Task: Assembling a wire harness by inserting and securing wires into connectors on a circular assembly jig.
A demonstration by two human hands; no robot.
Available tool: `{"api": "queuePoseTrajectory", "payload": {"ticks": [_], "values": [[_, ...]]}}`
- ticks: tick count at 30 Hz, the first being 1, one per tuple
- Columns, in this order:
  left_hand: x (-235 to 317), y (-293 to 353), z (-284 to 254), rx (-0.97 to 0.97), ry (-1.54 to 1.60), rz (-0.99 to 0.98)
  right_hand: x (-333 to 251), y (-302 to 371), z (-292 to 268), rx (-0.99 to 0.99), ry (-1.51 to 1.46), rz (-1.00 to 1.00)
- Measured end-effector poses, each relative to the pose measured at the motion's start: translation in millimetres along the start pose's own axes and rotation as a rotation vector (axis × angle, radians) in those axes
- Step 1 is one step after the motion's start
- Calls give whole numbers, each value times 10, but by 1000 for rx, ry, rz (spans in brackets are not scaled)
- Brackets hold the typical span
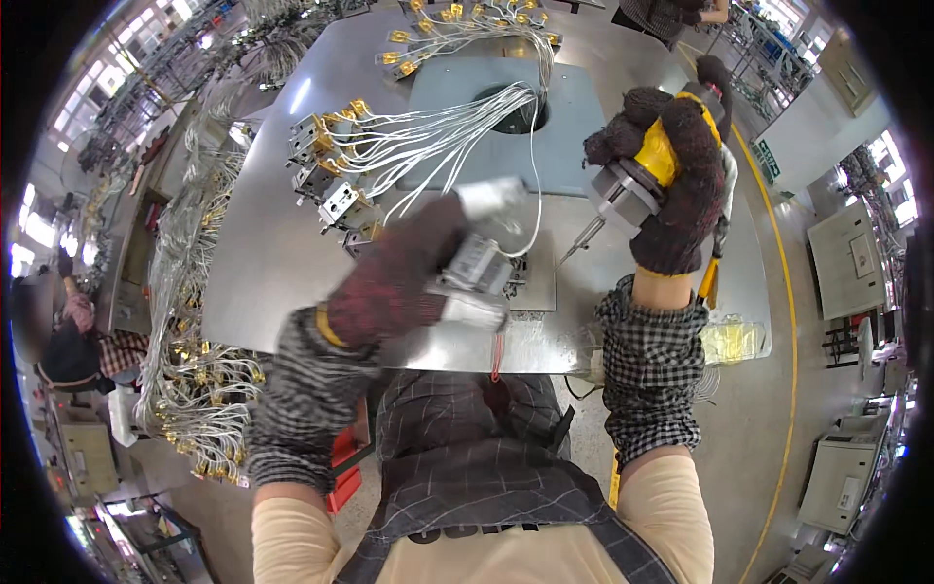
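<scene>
My left hand (pixel 394 277), in a dark maroon glove with white-wrapped fingertips, grips a small silver metal block (pixel 477 263) over the near middle of the table. Motion blurs this hand and the block. A white wire (pixel 537 200) runs to the block. In my right hand (pixel 693 180), also gloved, is a yellow-and-grey power screwdriver (pixel 623 198), its thin bit pointing down and left, apart from the block. Beneath the bit's tip lies a flat metal plate (pixel 541 292) with a small dark fixture (pixel 519 276) on it, partly hidden by my left hand.
White wires (pixel 438 136) fan from a round hole in a blue-grey panel (pixel 438 92) to several metal blocks (pixel 341 202) on the left. More yellow-ended wires (pixel 452 34) lie at the far edge. Wire bundles (pixel 195 292) hang beyond the table's left side. Other people (pixel 83 346) are nearby.
</scene>
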State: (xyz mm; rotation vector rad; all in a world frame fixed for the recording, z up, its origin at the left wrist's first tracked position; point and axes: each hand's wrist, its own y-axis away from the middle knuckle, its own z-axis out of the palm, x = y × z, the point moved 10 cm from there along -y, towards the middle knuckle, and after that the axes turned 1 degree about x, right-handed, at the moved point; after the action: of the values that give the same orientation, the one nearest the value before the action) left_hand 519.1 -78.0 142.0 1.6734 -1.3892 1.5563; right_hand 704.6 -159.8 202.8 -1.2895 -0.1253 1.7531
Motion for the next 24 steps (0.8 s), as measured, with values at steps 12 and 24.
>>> {"api": "queuePoseTrajectory", "payload": {"ticks": [12,24], "values": [[-296,-194,161,126,-480,53,-393,217,302,-74,-68,-181],[-240,-201,277,100,-770,14,-274,398,409,-235,-126,-267]]}}
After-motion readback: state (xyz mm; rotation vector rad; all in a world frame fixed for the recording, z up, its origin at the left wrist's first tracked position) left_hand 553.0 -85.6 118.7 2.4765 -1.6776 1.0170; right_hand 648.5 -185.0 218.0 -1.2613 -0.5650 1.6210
